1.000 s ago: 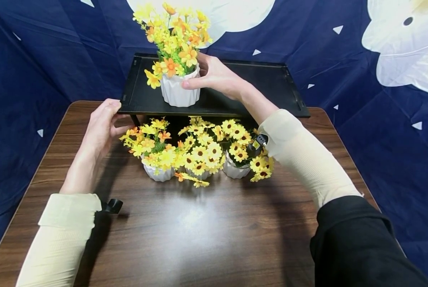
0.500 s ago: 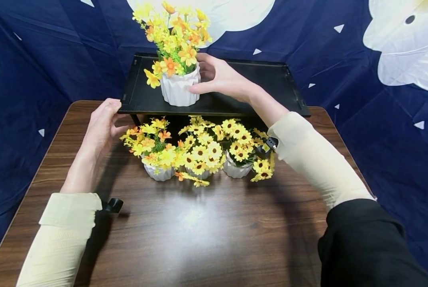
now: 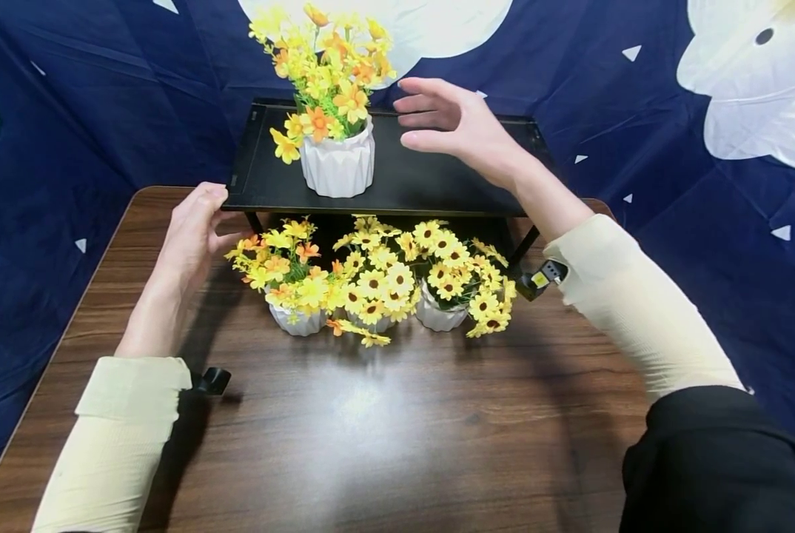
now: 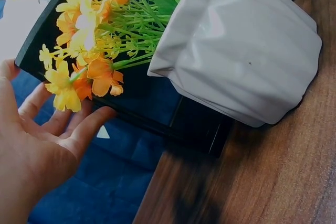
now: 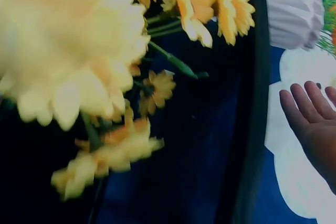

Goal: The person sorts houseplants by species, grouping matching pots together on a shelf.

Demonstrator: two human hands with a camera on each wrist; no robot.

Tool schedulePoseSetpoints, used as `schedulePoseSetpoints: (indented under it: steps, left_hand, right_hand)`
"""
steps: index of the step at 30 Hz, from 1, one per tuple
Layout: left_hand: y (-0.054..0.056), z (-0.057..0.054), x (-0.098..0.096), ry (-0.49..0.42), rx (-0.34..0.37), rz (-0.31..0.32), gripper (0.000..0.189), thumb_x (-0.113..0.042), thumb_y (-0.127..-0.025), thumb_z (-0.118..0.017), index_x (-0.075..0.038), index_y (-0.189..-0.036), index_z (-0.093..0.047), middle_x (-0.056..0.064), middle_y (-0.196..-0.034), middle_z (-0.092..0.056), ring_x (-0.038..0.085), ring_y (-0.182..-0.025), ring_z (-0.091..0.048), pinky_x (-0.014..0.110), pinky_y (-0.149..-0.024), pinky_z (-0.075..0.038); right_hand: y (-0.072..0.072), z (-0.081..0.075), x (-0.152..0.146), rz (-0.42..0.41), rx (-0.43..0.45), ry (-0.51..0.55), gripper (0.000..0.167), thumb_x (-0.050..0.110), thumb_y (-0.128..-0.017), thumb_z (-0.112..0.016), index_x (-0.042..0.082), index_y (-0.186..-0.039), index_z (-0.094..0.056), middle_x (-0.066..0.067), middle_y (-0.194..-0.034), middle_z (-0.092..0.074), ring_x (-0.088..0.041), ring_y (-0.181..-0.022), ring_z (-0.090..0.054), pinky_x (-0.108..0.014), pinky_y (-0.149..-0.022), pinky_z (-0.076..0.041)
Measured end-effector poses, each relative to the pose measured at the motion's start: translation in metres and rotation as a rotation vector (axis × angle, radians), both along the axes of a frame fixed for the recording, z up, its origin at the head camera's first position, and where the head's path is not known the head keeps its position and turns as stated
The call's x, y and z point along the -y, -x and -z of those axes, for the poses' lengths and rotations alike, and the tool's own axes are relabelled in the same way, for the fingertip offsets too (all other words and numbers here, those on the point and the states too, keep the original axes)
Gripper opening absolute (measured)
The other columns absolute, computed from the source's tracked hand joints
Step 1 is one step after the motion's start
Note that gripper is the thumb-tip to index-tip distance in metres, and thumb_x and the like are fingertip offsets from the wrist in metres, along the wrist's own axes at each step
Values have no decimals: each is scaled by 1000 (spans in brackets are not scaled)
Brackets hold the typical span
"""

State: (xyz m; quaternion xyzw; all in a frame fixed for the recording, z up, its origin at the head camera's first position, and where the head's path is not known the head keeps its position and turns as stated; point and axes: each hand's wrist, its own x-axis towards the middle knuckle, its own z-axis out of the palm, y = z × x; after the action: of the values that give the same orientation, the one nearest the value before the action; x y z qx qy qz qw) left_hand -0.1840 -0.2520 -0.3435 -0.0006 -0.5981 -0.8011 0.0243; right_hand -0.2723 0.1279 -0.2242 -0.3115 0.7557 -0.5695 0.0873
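Observation:
A two-tier black shelf (image 3: 431,174) stands at the back of the table. On its top board, left of centre, sits a white ribbed pot (image 3: 337,164) of yellow and orange artificial flowers, upright. My right hand (image 3: 467,133) hovers to the pot's right, fingers extended and holding nothing; the right wrist view shows a gap between fingers (image 5: 304,106) and pot (image 5: 294,14). My left hand (image 3: 191,233) holds the shelf's left front corner. In the left wrist view its thumb and fingers lie around the black frame, beside orange flowers (image 4: 102,77); some fingertips are hidden.
Below the top board stand white pots in a row: yellow-orange flowers (image 3: 294,277) at left, dark-centred yellow daisies (image 3: 374,285) in the middle, more daisies (image 3: 447,259) at right. The brown wooden table (image 3: 371,444) extends in front. A dark blue patterned cloth (image 3: 724,296) hangs behind.
My right hand has let go of the flower pot on the top board and moved away to the right. The pot stays in place. My left hand keeps its hold on the shelf corner.

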Motion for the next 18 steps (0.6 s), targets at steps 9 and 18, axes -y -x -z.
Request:
schedulePoseSetpoints:
  steps: [9, 18]
  left_hand:
    - [-1, 1, 1, -7, 8, -6, 10, -23, -102, -62, -14, -99, -65, -4, -106, -64, 9, -97, -67, 26, -74, -63]
    - [0, 1, 0, -2, -1, -3, 11, -24, -102, -63, -14, -98, -65, -3, -107, -64, 10, -98, -68, 26, -75, -63]
  right_hand:
    - [-15, -1, -35, 128, -69, 214, 54, 2, -89, -74, 9, -141, -59, -11, -132, -68, -27, -124, -67, -34, -107, -54]
    - [-37, 12, -63, 230, -190, 461, 34, -5, -92, -68, -2, -125, -66, -23, -119, -72, -30, -107, -74, -36, -94, -62]
